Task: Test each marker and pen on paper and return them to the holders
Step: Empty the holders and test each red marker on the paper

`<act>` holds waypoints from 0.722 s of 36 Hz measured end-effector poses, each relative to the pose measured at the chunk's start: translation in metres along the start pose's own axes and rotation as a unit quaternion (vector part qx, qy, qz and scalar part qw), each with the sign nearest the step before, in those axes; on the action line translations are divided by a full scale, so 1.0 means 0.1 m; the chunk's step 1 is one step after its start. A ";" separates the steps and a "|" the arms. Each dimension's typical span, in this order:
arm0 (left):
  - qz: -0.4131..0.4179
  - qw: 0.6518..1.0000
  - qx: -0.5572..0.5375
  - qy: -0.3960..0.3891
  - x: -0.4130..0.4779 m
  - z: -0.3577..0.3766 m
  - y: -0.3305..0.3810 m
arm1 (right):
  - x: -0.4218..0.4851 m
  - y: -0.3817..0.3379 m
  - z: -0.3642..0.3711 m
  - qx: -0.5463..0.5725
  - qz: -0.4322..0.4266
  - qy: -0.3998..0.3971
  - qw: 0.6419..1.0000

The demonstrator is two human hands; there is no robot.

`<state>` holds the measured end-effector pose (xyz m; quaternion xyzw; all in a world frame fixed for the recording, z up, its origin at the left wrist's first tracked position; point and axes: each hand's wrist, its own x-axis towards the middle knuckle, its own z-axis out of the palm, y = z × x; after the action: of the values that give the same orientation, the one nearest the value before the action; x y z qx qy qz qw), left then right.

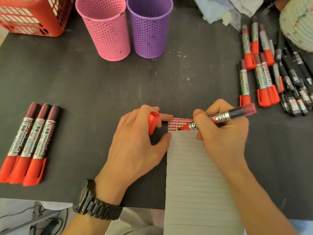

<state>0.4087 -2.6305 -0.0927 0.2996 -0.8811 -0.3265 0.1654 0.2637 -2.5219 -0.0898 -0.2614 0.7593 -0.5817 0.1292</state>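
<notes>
Red marker (pixel 220 118) is being gripped in the right hand (pixel 223 134), tip touching the top edge of the lined paper (pixel 189 167), just below centre of the surface (pixel 101 85). Red test dabs (pixel 176 124) are being laid in rows. Cap (pixel 153 122) is being pinched in the left hand (pixel 135 145), whose fingertips are pinning the sheet's corner. Short, light strokes are advised, probably beside the last dab. Empty-looking holders (pixel 125 29) are standing at 12 o'clock; three capped markers (pixel 27 143) at 9; untested pile (pixel 274 72) at 2.
</notes>
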 end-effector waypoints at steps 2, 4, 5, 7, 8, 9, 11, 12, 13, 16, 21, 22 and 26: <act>0.006 1.000 0.000 0.004 0.00 0.01 -0.01 | 0.00 -0.01 0.00 -0.007 -0.002 -0.001 1.000; 0.010 1.000 0.000 0.008 0.00 0.02 -0.02 | 0.00 -0.02 0.01 -0.012 -0.005 -0.004 1.000; 0.011 1.000 0.000 0.011 0.00 0.02 -0.02 | 0.01 -0.02 0.01 -0.015 -0.007 -0.006 1.000; 0.012 1.000 0.000 0.014 0.00 0.03 -0.03 | 0.01 -0.02 0.01 -0.027 -0.010 -0.008 1.000; 0.013 1.000 0.001 0.015 0.00 0.03 -0.03 | 0.01 -0.02 0.01 -0.034 -0.012 -0.009 0.999; 0.014 1.000 0.001 0.016 0.00 0.03 -0.03 | 0.01 -0.02 0.02 -0.040 -0.014 -0.009 0.999; 0.017 1.000 0.003 0.017 0.00 0.03 -0.03 | 0.01 -0.02 0.02 -0.049 -0.020 -0.009 0.999; 0.018 1.000 0.004 0.017 0.00 0.03 -0.04 | 0.01 -0.02 0.02 -0.052 -0.022 -0.010 0.998; 0.017 1.000 0.005 0.017 0.00 0.03 -0.04 | 0.01 -0.02 0.02 -0.053 -0.023 -0.010 0.998; 0.018 1.000 0.006 0.013 0.00 0.02 -0.03 | 0.02 -0.01 0.02 -0.050 -0.025 -0.010 0.998; 0.012 1.000 0.005 0.015 0.01 0.00 0.00 | 0.02 0.00 0.02 -0.046 -0.024 -0.008 0.999; 0.011 1.000 0.005 0.015 0.01 0.00 0.00 | 0.02 0.00 0.02 -0.046 -0.024 -0.008 0.999; 0.010 1.000 0.007 0.008 0.01 0.00 0.00 | 0.02 0.00 0.01 -0.044 -0.026 -0.007 0.999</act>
<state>0.4084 -2.6314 -0.0927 0.2946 -0.8848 -0.3167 0.1733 0.2628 -2.5238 -0.0902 -0.2908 0.7760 -0.5493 0.1076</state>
